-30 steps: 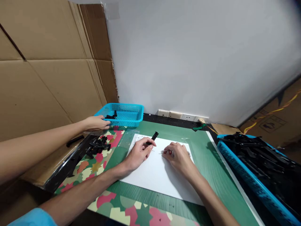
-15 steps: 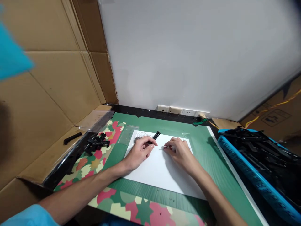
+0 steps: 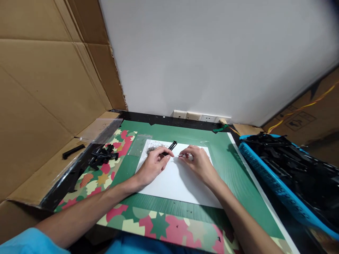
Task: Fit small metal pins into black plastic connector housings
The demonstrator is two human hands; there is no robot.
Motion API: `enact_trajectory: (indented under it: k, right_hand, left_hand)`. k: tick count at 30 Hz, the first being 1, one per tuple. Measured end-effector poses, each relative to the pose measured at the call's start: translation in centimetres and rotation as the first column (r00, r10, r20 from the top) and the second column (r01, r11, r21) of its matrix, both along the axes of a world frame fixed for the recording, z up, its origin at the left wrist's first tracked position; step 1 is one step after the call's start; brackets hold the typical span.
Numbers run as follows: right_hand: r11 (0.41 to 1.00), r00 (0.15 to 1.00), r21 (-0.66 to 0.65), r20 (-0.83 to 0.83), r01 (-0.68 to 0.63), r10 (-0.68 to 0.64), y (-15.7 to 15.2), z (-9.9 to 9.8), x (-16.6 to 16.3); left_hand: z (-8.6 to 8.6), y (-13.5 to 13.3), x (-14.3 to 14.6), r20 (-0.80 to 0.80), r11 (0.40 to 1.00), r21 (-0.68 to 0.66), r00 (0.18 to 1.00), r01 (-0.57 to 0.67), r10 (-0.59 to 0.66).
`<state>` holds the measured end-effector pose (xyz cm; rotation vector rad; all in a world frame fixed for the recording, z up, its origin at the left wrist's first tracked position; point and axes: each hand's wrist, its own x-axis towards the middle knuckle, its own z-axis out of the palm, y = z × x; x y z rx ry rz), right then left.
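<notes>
My left hand rests on a white sheet of paper and pinches a slim black plastic part that points up and to the right. My right hand lies beside it on the paper, fingers closed round a thin metal pin whose tip points left toward the black part. A small heap of tiny metal bits sits at the paper's far left corner, just beyond my left hand.
A green cutting mat lies under the paper. Several black parts are piled at the left on patterned paper; one more lies on cardboard. A blue basket full of black parts stands at the right. A small clear bag lies nearby.
Another person's arm and the blue basket at the far left are gone from view. The camera has tilted; my hands stay on the paper with the same grips.
</notes>
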<state>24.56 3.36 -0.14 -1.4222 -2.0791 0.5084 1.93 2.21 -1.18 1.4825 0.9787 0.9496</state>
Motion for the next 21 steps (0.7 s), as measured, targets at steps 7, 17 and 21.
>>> enact_trajectory:
  k: [7,17,21]
  right_hand:
    - [0.990,0.885,-0.098,-0.463,-0.105,0.049,-0.8,1.2,-0.8]
    - [0.964,0.803,-0.226,-0.595,-0.139,-0.024,-0.8,0.6,-1.3]
    - [0.959,0.778,-0.246,-0.626,-0.139,-0.048,-0.6,0.2,-1.3]
  left_hand:
    - [-0.2,-0.3,0.2,0.016,0.999,-0.026,0.999,0.047,-0.047]
    - [-0.5,-0.5,0.1,-0.021,0.998,0.052,0.999,0.041,-0.040]
    - [-0.4,-0.4,0.1,-0.045,0.996,0.082,0.999,0.031,-0.027]
